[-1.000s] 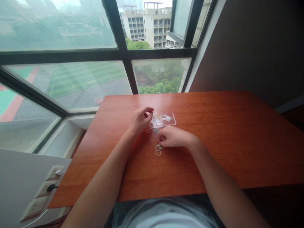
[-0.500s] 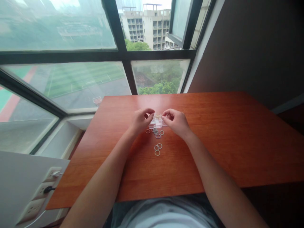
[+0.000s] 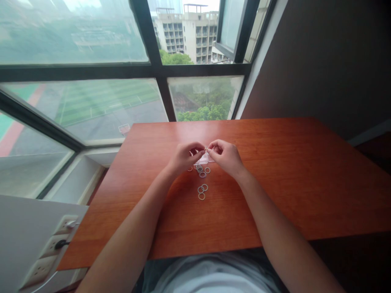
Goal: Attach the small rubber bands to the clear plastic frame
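Working left to right across the wooden table (image 3: 305, 171): the person's left hand (image 3: 187, 156) holds thumb and forefinger together on what appears to be a small pale piece (image 3: 205, 149), too blurred to identify. Just beside this hand lies a lone ring (image 3: 190, 169), partly hidden. Next, the clear plastic box (image 3: 200, 161), largely covered by the hands; before it an overlapping ring cluster (image 3: 199, 169), and nearer the person three rings (image 3: 203, 189). The right hand (image 3: 226, 155) appears to pinch the same piece opposite. Judged part-way: one piece in hand, rings out on the table, box contents unreadable
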A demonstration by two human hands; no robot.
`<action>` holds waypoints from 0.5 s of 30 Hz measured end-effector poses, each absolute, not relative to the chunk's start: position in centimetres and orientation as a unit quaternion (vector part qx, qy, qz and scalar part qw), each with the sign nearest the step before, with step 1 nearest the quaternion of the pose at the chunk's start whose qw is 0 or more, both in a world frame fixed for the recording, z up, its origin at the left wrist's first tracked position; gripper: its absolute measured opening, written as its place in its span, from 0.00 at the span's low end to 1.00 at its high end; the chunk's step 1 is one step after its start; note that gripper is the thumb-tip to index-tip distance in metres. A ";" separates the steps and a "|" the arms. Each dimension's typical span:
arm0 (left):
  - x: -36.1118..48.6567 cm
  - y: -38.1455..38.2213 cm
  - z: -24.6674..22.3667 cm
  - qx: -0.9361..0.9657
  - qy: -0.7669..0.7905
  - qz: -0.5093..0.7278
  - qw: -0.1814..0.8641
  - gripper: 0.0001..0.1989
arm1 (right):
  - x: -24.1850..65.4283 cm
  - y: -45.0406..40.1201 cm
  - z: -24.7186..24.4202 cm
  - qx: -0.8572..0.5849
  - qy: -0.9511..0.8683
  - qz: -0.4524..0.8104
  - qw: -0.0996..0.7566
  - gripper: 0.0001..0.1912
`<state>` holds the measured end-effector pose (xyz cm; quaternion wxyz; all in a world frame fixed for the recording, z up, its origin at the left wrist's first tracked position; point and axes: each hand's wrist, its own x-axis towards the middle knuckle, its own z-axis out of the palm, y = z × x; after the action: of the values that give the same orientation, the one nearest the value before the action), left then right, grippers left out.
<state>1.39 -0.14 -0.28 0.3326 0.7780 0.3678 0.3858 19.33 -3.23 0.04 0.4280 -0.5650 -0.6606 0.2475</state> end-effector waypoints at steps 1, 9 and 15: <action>1.4 -0.1 -0.3 0.779 0.371 0.384 0.330 0.08 | 19.3 -3.3 0.1 -0.566 -0.662 0.249 0.425 0.06; 0.8 0.6 -0.7 0.767 0.426 0.404 0.258 0.06 | 19.6 -3.1 0.0 -0.575 -0.647 0.250 0.434 0.06; 0.5 1.1 -1.4 0.741 0.472 0.420 0.228 0.06 | 19.8 -3.0 -0.1 -0.578 -0.642 0.244 0.440 0.06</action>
<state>0.53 1.13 -1.45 0.2283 0.7408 0.4716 0.4203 19.80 -2.96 -0.14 0.4403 -0.5779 -0.6425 0.2438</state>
